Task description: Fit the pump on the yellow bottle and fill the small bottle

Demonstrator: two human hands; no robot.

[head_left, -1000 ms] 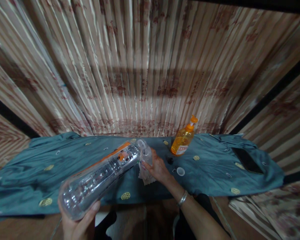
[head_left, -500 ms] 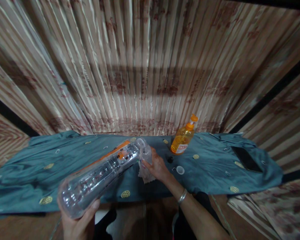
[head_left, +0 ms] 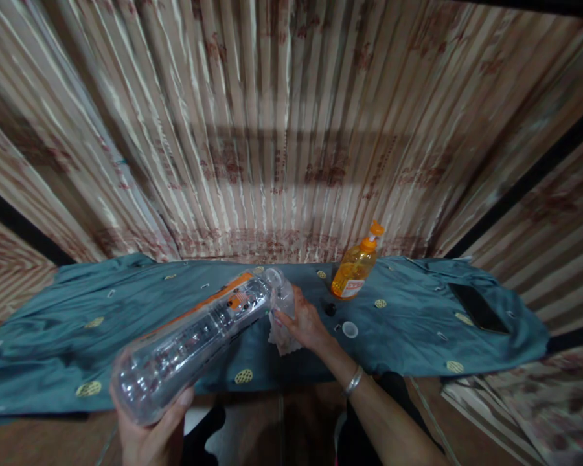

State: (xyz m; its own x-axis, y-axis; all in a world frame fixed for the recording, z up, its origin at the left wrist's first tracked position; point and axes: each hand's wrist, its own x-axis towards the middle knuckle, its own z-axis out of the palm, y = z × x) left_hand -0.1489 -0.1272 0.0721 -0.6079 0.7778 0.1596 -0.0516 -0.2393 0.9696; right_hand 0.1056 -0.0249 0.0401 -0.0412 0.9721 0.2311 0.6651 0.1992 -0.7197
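A large clear plastic bottle [head_left: 189, 346] with an orange label lies slanted across the head view, its base low on the left. My left hand [head_left: 158, 421] is closed around that base. At the upper end of the bottle, my right hand [head_left: 304, 320] is closed on a thin pale cloth [head_left: 284, 338], pressing it against the neck area. The cloth's zigzag edge hangs below my fingers. Just right of this hand are a small black piece [head_left: 330, 309] and a white round cap [head_left: 350, 330].
A pump bottle of orange liquid [head_left: 352, 275] stands at the back of the teal patterned cloth cover [head_left: 175, 285]. Farther right lies a dark phone [head_left: 479, 307]. A striped curtain [head_left: 282, 162] hangs behind, with dark poles at both sides.
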